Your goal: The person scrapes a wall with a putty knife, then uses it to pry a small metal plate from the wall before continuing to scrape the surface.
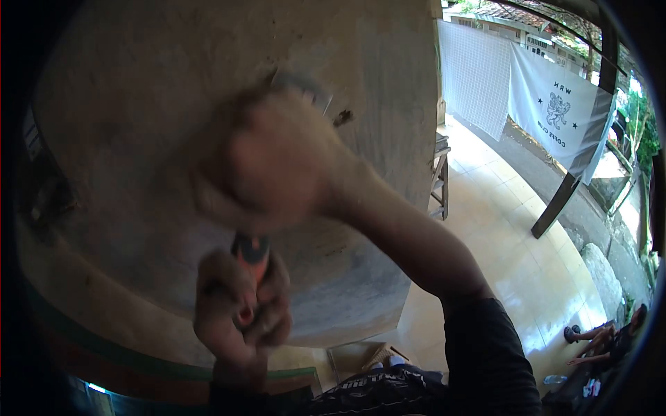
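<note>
My left hand [239, 305] is closed around an orange-and-black tool handle [253, 256], held low in front of the plastered wall [388, 173]. The handle's dark end points up, and a red end shows between the fingers. Above it, my right hand [270, 159] is raised near the camera, its fingers curled into a fist and blurred by motion. A blurred dark and grey thing [302, 90] shows just beyond the fist; I cannot tell whether the fist grips it. A small dark hole [343, 118] marks the wall close by.
White cloth banners [555, 104] hang at the right from a wooden post [555, 204]. Below them runs a tiled floor [499, 229]. A wooden stand [438, 177] is at the wall's edge. Another person [614, 350] sits at the lower right, near a plastic bottle [555, 379].
</note>
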